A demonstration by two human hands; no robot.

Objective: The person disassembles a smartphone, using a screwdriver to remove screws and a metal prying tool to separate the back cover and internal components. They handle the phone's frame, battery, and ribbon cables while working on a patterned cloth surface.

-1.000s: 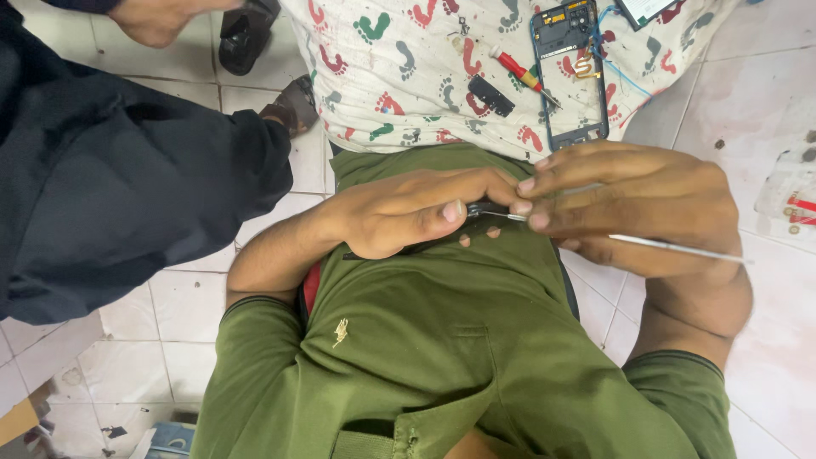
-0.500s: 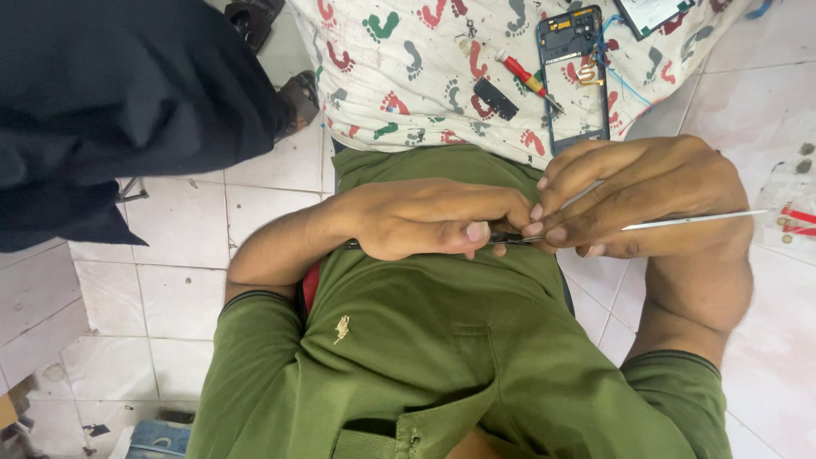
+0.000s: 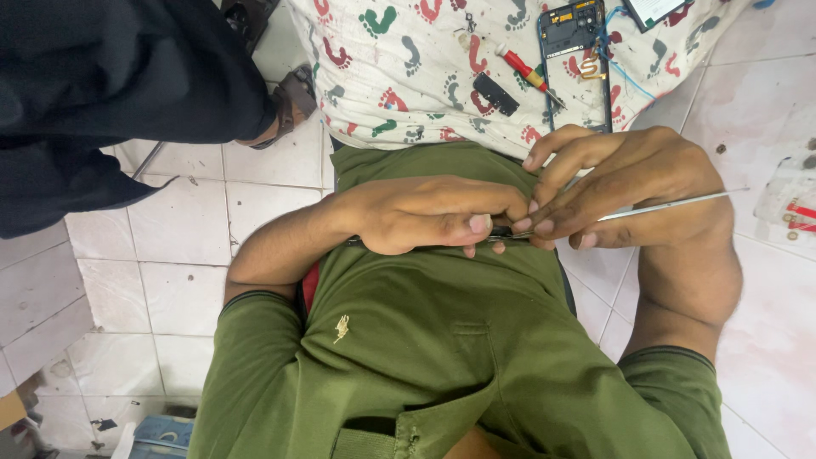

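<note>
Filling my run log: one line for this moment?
left hand: pinching small dark part | right hand: holding thin metal tool | behind: opened phone, red screwdriver

White square floor tiles (image 3: 183,280) with dark grout lines fill the left side, scuffed and speckled with grime. Right of them, past the green shirt, the floor turns paler, stained pinkish (image 3: 765,340). Above the tiles, a white cloth printed with coloured footprints (image 3: 408,59) spreads across the top. Light is even and soft, with barely any shadows anywhere.
</note>
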